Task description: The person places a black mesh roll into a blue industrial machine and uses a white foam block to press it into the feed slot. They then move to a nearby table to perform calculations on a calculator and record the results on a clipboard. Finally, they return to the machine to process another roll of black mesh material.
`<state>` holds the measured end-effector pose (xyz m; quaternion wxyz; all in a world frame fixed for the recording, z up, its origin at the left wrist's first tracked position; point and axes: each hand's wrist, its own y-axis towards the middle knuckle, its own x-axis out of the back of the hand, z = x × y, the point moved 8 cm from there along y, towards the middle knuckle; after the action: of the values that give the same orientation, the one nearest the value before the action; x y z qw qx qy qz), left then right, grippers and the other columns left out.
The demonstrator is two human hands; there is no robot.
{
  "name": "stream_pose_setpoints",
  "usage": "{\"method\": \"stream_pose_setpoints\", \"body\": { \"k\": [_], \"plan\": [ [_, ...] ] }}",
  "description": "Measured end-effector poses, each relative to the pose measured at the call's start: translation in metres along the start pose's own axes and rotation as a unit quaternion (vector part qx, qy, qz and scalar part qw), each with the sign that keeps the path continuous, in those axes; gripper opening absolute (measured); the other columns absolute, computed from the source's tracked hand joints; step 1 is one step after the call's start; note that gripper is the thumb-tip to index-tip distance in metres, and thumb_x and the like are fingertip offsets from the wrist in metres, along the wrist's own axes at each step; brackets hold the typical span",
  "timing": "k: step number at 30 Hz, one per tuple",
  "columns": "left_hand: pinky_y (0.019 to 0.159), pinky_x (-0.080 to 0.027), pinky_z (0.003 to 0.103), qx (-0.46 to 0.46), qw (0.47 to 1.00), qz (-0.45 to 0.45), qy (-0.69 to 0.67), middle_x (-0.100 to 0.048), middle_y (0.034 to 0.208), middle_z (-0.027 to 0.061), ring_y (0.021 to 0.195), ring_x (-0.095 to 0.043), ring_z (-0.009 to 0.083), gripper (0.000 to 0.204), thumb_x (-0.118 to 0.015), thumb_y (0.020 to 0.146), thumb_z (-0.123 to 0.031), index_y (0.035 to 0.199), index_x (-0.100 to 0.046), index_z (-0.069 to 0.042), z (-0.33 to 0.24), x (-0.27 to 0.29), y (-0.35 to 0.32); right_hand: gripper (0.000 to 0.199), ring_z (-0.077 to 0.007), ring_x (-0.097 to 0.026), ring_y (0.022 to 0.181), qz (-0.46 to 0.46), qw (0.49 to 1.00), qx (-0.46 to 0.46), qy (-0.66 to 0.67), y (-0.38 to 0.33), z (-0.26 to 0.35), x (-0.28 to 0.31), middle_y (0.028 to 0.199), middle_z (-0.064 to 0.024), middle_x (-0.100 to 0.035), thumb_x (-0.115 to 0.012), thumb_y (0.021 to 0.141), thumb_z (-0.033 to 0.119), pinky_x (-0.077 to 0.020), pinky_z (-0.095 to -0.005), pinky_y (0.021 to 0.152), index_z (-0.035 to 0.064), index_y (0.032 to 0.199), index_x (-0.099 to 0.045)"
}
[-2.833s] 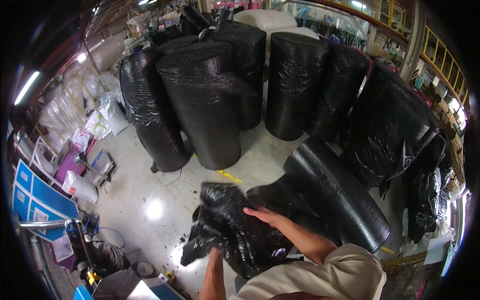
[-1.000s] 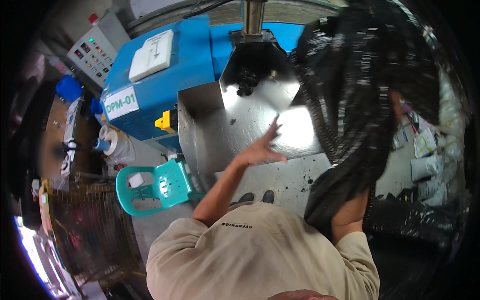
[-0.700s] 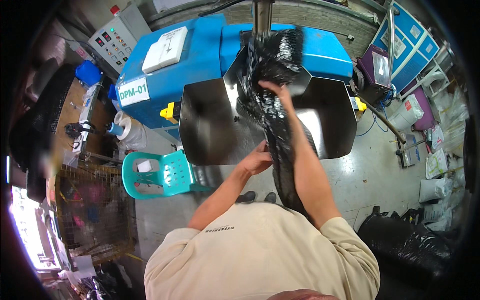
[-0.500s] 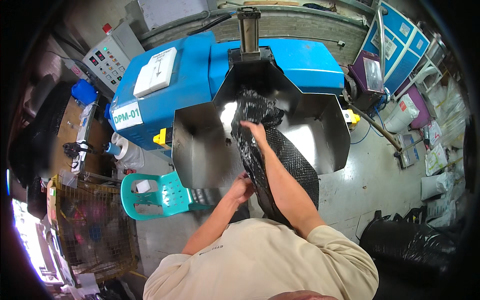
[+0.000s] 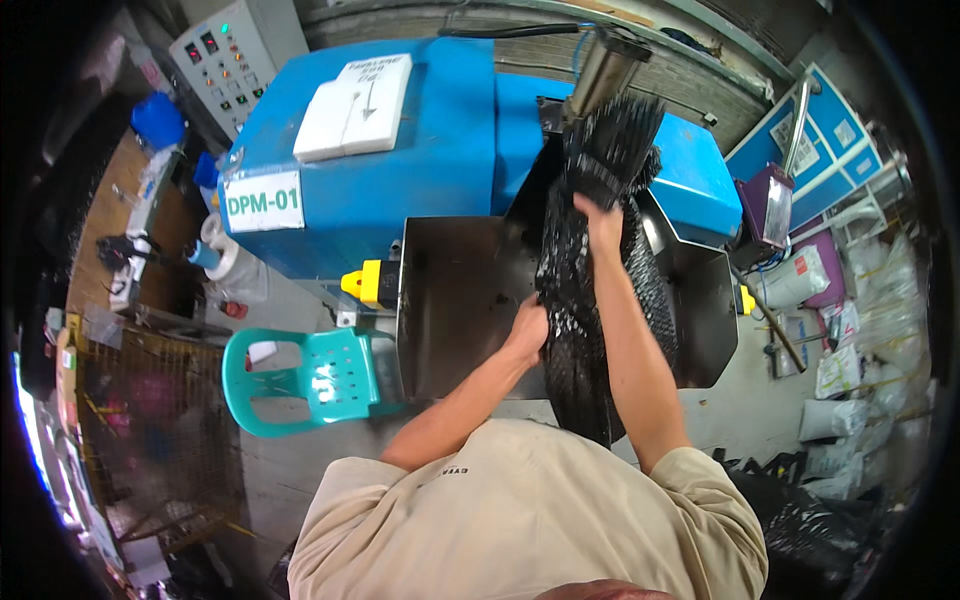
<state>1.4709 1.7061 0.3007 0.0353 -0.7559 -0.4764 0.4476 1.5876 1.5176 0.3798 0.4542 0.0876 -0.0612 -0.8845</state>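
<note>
A long, bunched length of black bubble wrap [image 5: 568,265] runs from in front of my body up over the metal hopper [image 5: 452,300]. Its upper end fans out, blurred, in front of the metal cylinder [image 5: 606,66] at the back of the hopper. My right hand [image 5: 602,222] is closed around the upper part of the bundle, thumb on its left side. Lower down, my left hand [image 5: 532,325] grips the wrap's left edge, its fingertips partly hidden. The hopper is an open steel tray with angled side walls, fixed to a blue machine [image 5: 420,185].
White slabs [image 5: 355,108] lie on top of the machine. A yellow switch box [image 5: 370,284] sits at the hopper's left wall. The green plastic chair [image 5: 345,375] stands on the floor at left. Behind it is a wire cage [image 5: 150,420]; plastic bags [image 5: 835,420] pile up at right.
My right hand has lifted the upper end of the bubble wrap out of the hopper's back, up and to the right. My left hand has risen slightly along it. The view has shifted.
</note>
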Motion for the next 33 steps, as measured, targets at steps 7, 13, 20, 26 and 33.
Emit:
{"method": "stream_pose_setpoints", "body": {
  "k": [7,13,20,26,33],
  "plan": [
    [0.092,-0.06,0.043,0.021,0.993,-0.114,-0.009,-0.076,0.12,0.0199,0.105,-0.074,0.0298,0.043,-0.052,0.099,-0.007,0.138,-0.065,0.006,0.049,0.097,0.017,0.043,-0.0427,-0.074,0.105,0.192,0.736,-0.079,-0.644,-0.04,-0.053,-0.005,0.115,-0.0258,-0.078,-0.076,0.093,0.009,-0.0579,-0.0478,0.097,0.0013,0.135,-0.073],
    [0.109,-0.051,0.044,-0.011,0.975,-0.174,0.137,-0.069,0.144,0.0267,0.133,-0.065,0.0366,0.058,-0.049,0.096,-0.007,0.152,-0.058,0.004,0.09,0.141,0.06,0.05,-0.0378,-0.059,0.14,0.189,0.788,0.427,-0.401,-0.015,0.117,-0.216,0.147,-0.0183,-0.067,-0.079,0.088,0.025,-0.0475,-0.0491,0.118,0.0065,0.134,-0.071],
    [0.109,-0.05,0.043,-0.036,0.944,-0.179,0.274,-0.074,0.136,0.0264,0.128,-0.069,0.0376,0.05,-0.059,0.097,-0.012,0.144,-0.067,0.004,0.053,0.131,0.001,0.097,-0.0447,-0.055,0.146,0.25,0.701,0.367,-0.558,0.004,0.048,-0.4,0.161,-0.0326,-0.05,-0.089,0.08,0.06,-0.0476,-0.0586,0.117,0.0015,0.152,-0.059],
    [0.112,-0.05,0.044,-0.037,0.908,-0.113,0.401,-0.072,0.138,0.0299,0.132,-0.068,0.0423,0.054,-0.058,0.097,-0.009,0.149,-0.062,0.004,0.063,0.107,-0.001,0.043,-0.0396,-0.08,0.098,0.25,0.74,0.348,-0.518,0.096,0.054,-0.375,0.104,-0.0235,-0.08,-0.071,0.097,0.04,-0.064,-0.0538,0.08,0.002,0.117,-0.072],
    [0.111,-0.052,0.049,-0.122,0.874,0.037,0.469,-0.07,0.138,0.0319,0.131,-0.066,0.0475,0.055,-0.064,0.092,-0.011,0.145,-0.063,0.005,0.062,0.054,-0.002,0.025,-0.0026,-0.047,0.073,0.048,0.959,0.228,-0.159,0.058,0.218,-0.007,0.085,0.0078,-0.059,-0.073,0.106,0.028,-0.0371,-0.0237,0.063,0.005,0.116,-0.078]
  ]
}}
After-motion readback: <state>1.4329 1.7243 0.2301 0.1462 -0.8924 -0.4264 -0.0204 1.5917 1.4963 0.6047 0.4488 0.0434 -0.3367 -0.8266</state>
